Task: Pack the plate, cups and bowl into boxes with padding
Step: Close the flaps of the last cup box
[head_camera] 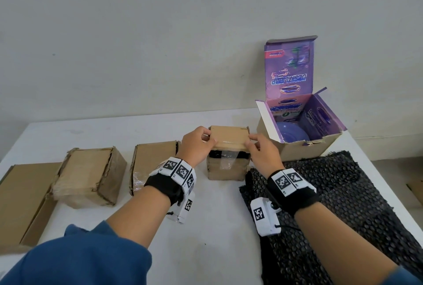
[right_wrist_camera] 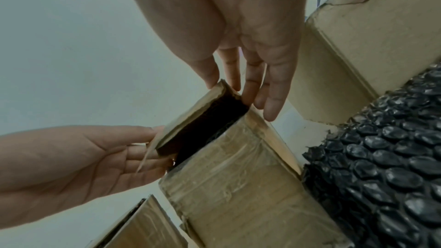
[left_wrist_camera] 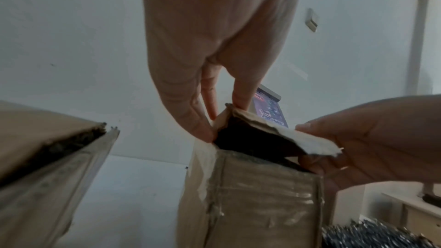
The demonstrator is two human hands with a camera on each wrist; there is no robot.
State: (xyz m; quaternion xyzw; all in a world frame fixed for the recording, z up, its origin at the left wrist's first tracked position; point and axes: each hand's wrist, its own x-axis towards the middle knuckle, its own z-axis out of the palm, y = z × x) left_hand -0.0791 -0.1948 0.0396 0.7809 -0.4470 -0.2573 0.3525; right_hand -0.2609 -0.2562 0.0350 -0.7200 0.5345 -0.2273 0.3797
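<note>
A small taped cardboard box (head_camera: 225, 170) stands mid-table. Its top flap (head_camera: 229, 139) is lowered almost flat, leaving a dark gap under its front edge. My left hand (head_camera: 207, 139) pinches the flap's left end, and my right hand (head_camera: 253, 141) pinches its right end. In the left wrist view my left hand (left_wrist_camera: 222, 118) sits at the flap's corner over the black opening (left_wrist_camera: 245, 139). In the right wrist view my right hand (right_wrist_camera: 229, 86) has its thumb on the flap (right_wrist_camera: 190, 116). What the box holds is hidden. A blue bowl (head_camera: 290, 132) lies in the open purple-lined box (head_camera: 320, 145).
Black bubble wrap (head_camera: 338, 197) covers the table's right side, right beside the small box. Two shut cardboard boxes (head_camera: 89, 177) (head_camera: 153, 161) stand to the left, and a flat carton (head_camera: 20, 200) lies at the left edge. A grey wall runs behind the white table (head_camera: 206, 227).
</note>
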